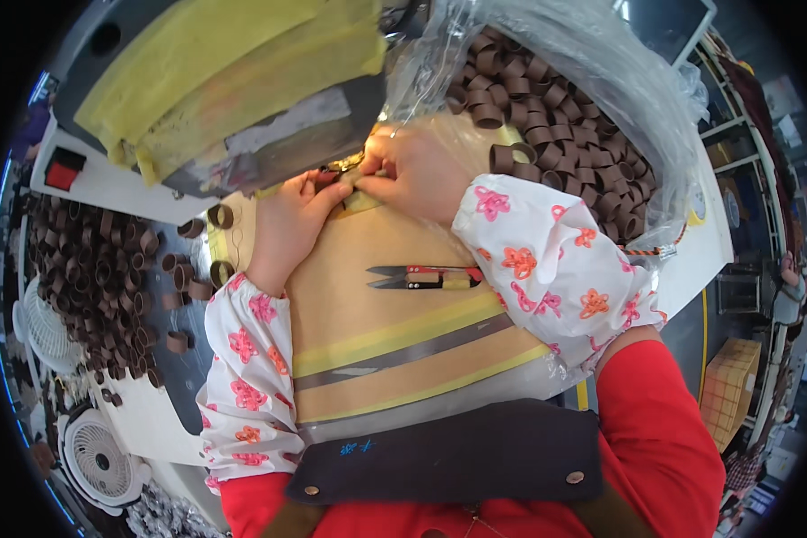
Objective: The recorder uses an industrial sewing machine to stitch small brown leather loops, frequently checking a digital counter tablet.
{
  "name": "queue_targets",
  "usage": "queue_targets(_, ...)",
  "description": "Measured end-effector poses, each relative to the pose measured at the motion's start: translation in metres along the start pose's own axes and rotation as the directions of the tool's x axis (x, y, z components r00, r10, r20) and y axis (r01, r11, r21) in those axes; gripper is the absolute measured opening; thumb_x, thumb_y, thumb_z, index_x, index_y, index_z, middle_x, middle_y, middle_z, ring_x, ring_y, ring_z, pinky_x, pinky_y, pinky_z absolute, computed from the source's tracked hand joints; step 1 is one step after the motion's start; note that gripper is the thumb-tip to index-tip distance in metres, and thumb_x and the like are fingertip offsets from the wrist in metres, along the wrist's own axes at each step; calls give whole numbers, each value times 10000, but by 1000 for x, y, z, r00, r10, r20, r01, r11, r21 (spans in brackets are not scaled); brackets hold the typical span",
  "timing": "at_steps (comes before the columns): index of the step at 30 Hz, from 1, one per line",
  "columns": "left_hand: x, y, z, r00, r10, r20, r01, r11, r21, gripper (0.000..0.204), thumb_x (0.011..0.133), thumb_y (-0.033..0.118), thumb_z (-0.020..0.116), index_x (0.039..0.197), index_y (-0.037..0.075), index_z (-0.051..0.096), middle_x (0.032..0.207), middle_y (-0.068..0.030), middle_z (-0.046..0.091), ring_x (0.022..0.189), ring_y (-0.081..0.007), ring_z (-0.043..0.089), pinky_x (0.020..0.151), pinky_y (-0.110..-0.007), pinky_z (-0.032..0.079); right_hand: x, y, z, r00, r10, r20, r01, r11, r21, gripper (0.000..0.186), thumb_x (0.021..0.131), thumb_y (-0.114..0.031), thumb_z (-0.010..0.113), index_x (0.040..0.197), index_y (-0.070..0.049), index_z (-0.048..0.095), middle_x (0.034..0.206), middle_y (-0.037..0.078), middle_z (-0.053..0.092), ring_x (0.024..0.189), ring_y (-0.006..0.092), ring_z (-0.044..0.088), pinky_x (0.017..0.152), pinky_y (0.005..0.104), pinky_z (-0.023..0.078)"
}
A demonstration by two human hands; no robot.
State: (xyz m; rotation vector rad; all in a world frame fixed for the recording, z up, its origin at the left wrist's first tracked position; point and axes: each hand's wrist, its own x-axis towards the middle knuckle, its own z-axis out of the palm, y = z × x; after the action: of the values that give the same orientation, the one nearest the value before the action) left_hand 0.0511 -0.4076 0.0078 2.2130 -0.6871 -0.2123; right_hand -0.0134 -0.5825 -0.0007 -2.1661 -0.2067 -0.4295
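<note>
Both hands meet at the lit needle area under the sewing machine head [269, 99]. My left hand [289, 215] has its thumb and fingers pinched together beside a small red part. My right hand [412, 170] is closed just across from it, fingertips bent down by the metal foot. Whatever lies between the fingertips is small and mostly hidden, so I cannot make it out. On the tan work surface [359, 296], nearer to me, lie thread snips [426, 277] with dark blades and red handles, touched by neither hand.
Brown ring-shaped bands [556, 125] fill a clear plastic bag [663, 143] at the far right. A second heap of brown bands [90, 278] covers the left side, with several loose ones near the machine. White fans [103, 457] stand at the left edge. Shelving [735, 152] stands at the right.
</note>
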Motion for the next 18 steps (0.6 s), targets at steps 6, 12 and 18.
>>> queue_targets(6,-25,0,-10,959,126,256,-81,981,-179,222,699,165,728,747,6,581,485,22,378,458,-60,328,428,-245,268,-34,-25,-8,994,2,109,-3,1000,4,152,707,-108,668,767,-4,575,713,101,558,598,205,558,537,298,426)
queue_targets(12,-25,3,-2,928,350,127,-332,932,-143,141,778,141,653,772,11,598,567,-13,514,508,-98,448,497,-260,346,-26,-31,3,982,179,64,-189,958,218,112,754,-87,625,830,-12,590,698,102,586,593,193,562,549,285,440)
queue_targets(18,-22,13,-4,906,415,-81,-419,854,-307,185,866,143,508,851,-1,623,720,-110,610,627,-159,576,636,-277,445,-28,-44,-1,975,-14,222,17,1000,-11,123,769,-64,569,892,-63,579,712,93,593,585,221,573,546,302,447)
